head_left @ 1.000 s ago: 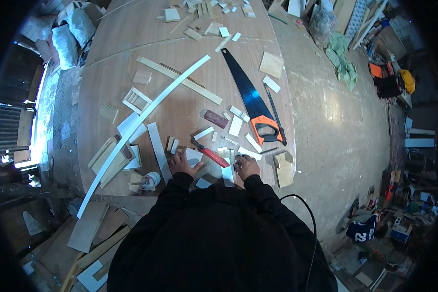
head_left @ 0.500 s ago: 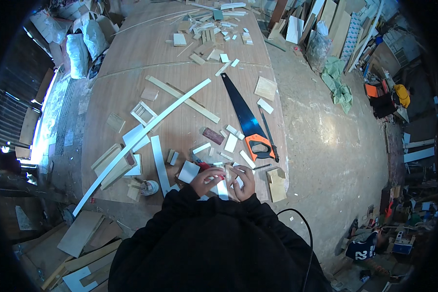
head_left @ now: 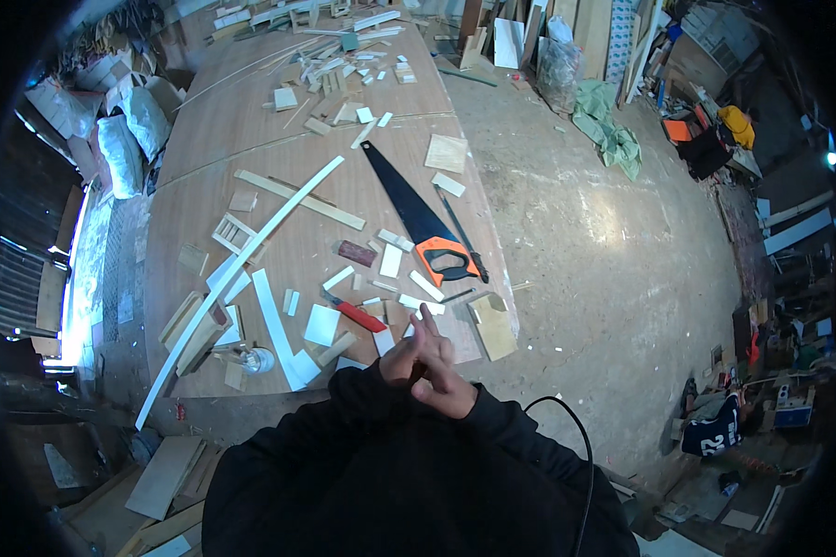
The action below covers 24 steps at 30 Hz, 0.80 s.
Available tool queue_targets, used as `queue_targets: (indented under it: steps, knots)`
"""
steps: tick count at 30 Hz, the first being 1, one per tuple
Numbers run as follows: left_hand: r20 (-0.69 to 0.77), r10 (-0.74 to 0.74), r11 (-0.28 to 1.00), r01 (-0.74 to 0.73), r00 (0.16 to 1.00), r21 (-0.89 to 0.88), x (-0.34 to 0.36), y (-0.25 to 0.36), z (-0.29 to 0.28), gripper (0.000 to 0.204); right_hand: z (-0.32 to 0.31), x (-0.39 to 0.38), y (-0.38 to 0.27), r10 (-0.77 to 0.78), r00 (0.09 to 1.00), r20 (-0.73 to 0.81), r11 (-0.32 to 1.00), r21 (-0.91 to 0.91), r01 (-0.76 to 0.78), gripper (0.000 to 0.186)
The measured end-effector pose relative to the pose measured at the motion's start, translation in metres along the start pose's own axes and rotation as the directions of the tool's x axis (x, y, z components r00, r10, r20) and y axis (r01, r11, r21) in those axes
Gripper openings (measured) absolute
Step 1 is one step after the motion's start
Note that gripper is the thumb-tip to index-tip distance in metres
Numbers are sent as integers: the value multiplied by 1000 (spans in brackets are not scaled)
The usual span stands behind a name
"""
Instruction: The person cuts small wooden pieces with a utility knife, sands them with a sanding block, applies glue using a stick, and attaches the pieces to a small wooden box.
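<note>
My left hand and my right hand meet at the near edge of the table. Fingers of both are stretched out and overlap, pointing away from me, and I see nothing held in them. Just beyond lies a red-handled knife or similar tool, its head partly among wood scraps. Close to it are a square white block and several small pale offcuts. A handsaw with an orange and black handle rests farther off, its blade pointing away.
A long thin strip crosses the table's left side and overhangs the near edge. A notched board lies at the right edge. More offcuts cover the far end. Boards are stacked low left; another person is low right.
My hands have let go of the small wood piece and come together, nearer to me. The red-handled tool shows more fully. The whole view has shifted, so the table appears farther left.
</note>
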<state>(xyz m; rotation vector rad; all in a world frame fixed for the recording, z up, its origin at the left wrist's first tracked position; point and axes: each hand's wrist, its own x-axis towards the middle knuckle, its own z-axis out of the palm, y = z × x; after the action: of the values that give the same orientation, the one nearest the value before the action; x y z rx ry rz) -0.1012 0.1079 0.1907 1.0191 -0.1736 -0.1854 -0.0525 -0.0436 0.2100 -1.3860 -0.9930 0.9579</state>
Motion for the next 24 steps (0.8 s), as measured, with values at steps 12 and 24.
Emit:
queue_targets:
  steps: [12, 24]
  knots:
    - [-74, -135, 951, 150, 988, 272, 56, -78, 211, 90, -80, -201, -11, 87, 889, 449, 994, -93, -50, 51]
    - [-415, -75, 970, 163, 907, 180, 145, -173, 311, 86, -127, -307, 49, -150, 848, -508, 936, -348, -43, 57]
